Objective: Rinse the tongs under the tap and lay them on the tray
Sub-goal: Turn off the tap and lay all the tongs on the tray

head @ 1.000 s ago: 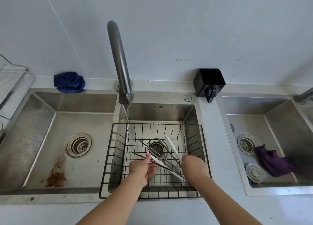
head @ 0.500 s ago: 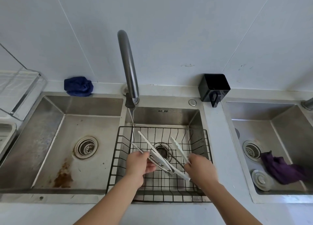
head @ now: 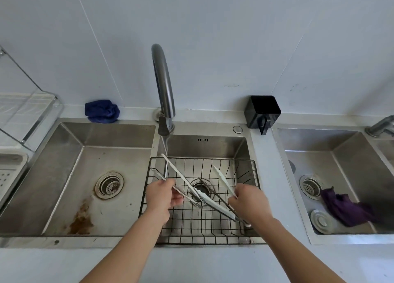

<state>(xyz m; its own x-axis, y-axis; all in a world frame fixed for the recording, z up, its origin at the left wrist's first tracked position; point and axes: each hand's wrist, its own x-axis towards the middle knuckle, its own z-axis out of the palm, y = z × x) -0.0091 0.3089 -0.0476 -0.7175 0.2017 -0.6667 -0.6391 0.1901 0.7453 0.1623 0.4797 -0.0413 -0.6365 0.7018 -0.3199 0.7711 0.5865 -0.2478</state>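
Both hands over the middle sink basin (head: 213, 146), above the black wire basket (head: 204, 225) that sits in it.

Left hand (head: 162, 197), at abt 9 o'clock from the drain (head: 200, 190), fingers curled shut round a pair of slim metal tongs (head: 168, 181). Its free tips stick out past the knuckles toward 10 o'clock; the rest runs under the palm toward 4 o'clock and can't be followed there.

Right hand (head: 249, 201), at abt 3 o'clock from the drain, pinches one arm of the white-tipped tongs (head: 191, 185). These are spread in a V w/ the hinge low at abt 5 o'clock, just beside the right wrist. The held arm ends in a white tip at abt 1 o'clock, right above the fingers. The other arm runs long toward 11 o'clock, crossing over the metal tongs near the drain, and its white tip reaches the thin water stream falling from the tap (head: 164, 90).

Tap spout at 12 o'clock, water running.

Elsewhere: blue cloth (head: 102, 111) on the ledge at 10 o'clock, black holder (head: 262, 111) at 1 o'clock, purple cloth (head: 345, 208) in the right-hand sink at 3 o'clock, and a white tray (head: 10, 171) at the far 9 o'clock edge, well apart from both hands.
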